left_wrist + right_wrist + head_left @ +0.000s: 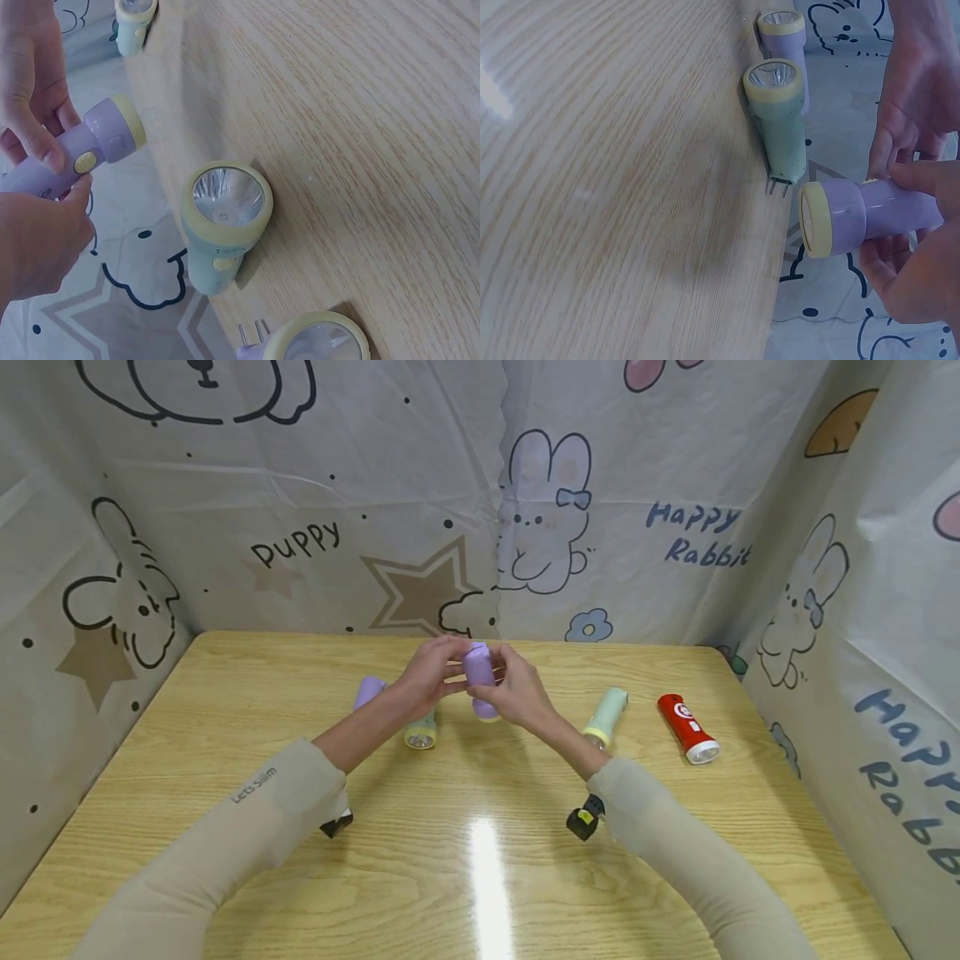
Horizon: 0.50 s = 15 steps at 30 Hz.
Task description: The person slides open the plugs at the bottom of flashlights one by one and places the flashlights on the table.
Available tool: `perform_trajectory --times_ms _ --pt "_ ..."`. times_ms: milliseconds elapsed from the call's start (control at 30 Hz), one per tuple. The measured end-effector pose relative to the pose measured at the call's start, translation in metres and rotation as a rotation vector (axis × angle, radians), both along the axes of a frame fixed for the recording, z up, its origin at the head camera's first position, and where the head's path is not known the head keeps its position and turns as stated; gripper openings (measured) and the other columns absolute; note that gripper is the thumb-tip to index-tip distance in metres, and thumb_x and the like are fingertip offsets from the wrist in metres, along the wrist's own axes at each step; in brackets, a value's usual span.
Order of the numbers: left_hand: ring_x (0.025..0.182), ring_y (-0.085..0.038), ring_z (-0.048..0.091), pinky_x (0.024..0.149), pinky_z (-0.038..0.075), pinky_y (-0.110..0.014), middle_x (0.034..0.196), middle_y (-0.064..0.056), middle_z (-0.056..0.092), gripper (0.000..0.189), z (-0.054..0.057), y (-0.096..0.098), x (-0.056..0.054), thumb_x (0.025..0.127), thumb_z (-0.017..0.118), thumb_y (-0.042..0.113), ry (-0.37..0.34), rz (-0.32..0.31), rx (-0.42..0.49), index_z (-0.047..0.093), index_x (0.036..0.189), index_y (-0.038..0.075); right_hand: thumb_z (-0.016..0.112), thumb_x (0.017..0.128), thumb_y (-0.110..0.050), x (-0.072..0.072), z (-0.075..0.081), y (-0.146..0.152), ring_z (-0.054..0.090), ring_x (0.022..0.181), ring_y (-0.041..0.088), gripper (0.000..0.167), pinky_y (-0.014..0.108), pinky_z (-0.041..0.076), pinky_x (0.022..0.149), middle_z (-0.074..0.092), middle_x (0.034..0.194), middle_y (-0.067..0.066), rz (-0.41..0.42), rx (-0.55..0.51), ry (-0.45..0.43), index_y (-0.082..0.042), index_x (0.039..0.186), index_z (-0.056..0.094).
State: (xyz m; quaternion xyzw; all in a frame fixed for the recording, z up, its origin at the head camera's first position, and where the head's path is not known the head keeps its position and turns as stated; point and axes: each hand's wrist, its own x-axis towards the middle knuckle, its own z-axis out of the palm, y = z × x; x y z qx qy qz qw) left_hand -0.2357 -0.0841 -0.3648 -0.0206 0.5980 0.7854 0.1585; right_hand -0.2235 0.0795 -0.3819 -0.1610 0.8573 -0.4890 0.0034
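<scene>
A purple flashlight (478, 667) with a pale yellow lens rim is held up over the far part of the table, lens end tilted down. My right hand (521, 689) grips its body, with the thumb (46, 154) along the side near the yellow button (85, 163). From the other side my left hand (431, 672) holds it too, its fingers and thumb at the body; in the left wrist view one left digit reaches close to the button. Part of the left hand's fingers is hidden behind the flashlight in the right wrist view (907, 210).
Left of the hands lie a green flashlight (422, 732) and another purple flashlight (369, 691), partly behind the left arm; plug prongs show on both. To the right lie a second green flashlight (607, 712) and a red flashlight (686, 727). Printed cloth walls (420, 510) border the wooden table (420, 860).
</scene>
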Motion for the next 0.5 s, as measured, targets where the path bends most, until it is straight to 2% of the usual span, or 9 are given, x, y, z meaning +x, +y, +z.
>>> perform_trajectory --times_ms 367,500 --pt "0.094 -0.02 0.058 0.1 0.049 -0.045 0.106 -0.009 0.05 0.01 0.0003 0.0002 0.0007 0.103 0.05 0.015 -0.022 -0.003 0.008 0.054 0.107 0.006 0.08 0.083 -0.007 0.0 0.0007 0.0005 0.063 0.102 0.032 0.055 0.042 0.054 0.089 0.062 0.118 0.019 -0.001 0.005 -0.014 0.003 0.13 0.053" --pt "0.098 -0.022 0.058 0.102 0.048 -0.045 0.112 -0.011 0.052 0.013 -0.0006 -0.0005 0.0005 0.102 0.051 0.014 -0.034 -0.013 0.013 0.053 0.111 0.005 0.081 0.082 -0.008 -0.0003 0.0002 0.0005 0.064 0.101 0.031 0.054 0.042 0.054 0.088 0.064 0.116 0.02 0.001 0.012 -0.021 0.004 0.127 0.053"
